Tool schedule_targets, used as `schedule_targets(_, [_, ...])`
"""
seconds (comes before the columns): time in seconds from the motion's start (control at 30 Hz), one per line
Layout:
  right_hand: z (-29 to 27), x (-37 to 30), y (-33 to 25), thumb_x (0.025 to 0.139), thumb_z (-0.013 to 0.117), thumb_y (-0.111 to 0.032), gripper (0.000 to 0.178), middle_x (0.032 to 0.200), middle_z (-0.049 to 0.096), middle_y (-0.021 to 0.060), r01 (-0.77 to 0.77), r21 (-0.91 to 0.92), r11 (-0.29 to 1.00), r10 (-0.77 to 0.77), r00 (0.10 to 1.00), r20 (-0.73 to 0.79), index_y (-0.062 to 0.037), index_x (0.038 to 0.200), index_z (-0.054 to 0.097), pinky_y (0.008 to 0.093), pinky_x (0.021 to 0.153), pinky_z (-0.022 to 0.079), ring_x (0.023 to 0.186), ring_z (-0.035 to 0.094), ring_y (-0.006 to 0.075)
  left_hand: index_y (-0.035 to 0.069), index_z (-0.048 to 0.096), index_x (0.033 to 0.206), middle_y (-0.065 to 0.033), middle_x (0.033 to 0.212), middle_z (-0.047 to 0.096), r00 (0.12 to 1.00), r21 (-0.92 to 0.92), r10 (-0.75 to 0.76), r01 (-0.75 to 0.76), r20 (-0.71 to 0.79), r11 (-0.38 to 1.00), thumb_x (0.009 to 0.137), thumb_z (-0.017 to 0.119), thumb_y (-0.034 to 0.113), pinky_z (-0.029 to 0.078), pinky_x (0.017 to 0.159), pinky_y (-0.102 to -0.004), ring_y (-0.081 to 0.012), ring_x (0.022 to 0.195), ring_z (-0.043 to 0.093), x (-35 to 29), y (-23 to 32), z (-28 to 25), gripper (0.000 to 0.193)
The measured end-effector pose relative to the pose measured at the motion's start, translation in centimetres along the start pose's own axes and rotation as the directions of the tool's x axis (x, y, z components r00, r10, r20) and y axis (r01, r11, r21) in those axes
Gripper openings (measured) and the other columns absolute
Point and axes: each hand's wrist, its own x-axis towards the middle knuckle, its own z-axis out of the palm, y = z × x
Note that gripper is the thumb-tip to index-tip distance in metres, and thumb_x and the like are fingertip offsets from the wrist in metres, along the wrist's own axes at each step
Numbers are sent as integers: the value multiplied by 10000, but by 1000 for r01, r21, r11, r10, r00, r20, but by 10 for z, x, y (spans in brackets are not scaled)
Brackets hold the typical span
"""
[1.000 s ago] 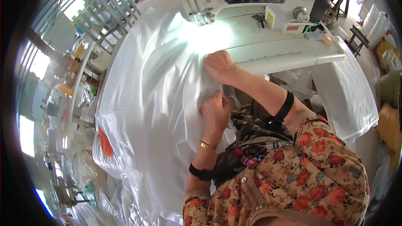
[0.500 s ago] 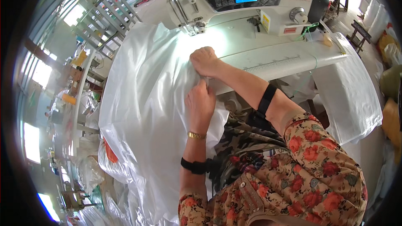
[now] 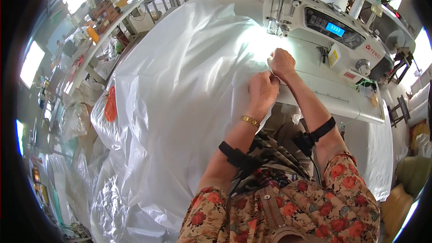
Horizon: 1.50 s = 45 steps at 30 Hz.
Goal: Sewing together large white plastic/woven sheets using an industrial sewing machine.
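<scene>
moved closer together, left hand (image 3: 263, 91) and right hand (image 3: 282, 64) pinch white sheeting (image 3: 184, 94) spread left of their grip.

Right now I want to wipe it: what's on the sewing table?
On the sewing table: the sewing machine and, at left, white sheeting with the left hand and right hand at its edge. Whatever it covers is hidden.

left hand (image 3: 263, 92) closer to right hand (image 3: 282, 63), view swung left
</scene>
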Motion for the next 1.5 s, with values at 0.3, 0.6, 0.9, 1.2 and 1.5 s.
schedule_targets(0.3, [-14,-31,5,796,600,-214,211,856,708,167,-69,99,993,56,990,128,-62,886,716,434,748,534,854,687,331,-1,624,935,-189,851,636,980,31,201,-201,-5,979,803,664,201,463,729,-465,-375,831,612,-41,-10,2,245])
schedule_targets(0.6, [-5,-62,-4,810,579,-210,192,807,696,159,-71,165,984,92,988,-123,-56,848,688,438,739,525,805,677,347,23,530,936,-138,908,568,920,390,387,-335,-59,858,784,651,94,446,752,-430,-352,881,559,-118,-89,-21,207])
schedule_targets(0.9, [-29,-37,9,910,541,-299,364,648,677,106,-212,427,879,76,947,313,-8,732,667,348,686,521,552,664,197,36,544,894,-131,851,541,863,144,475,-499,169,855,758,595,7,450,744,-430,-342,825,561,-135,-59,-53,148])
schedule_targets(1.2, [-21,-32,20,893,564,-282,322,600,665,41,-156,488,859,-36,931,362,-51,692,664,312,631,504,523,643,148,33,536,891,-134,844,533,852,157,482,-514,206,843,748,594,1,435,770,-434,-356,823,551,-135,-51,-54,158])
schedule_targets(1.5, [-29,-39,6,804,628,-309,250,568,641,0,-149,270,951,51,939,340,-106,668,682,341,681,511,712,655,156,28,514,892,-145,840,524,862,201,451,-496,233,845,760,586,3,422,764,-444,-360,817,540,-135,-49,-53,153])
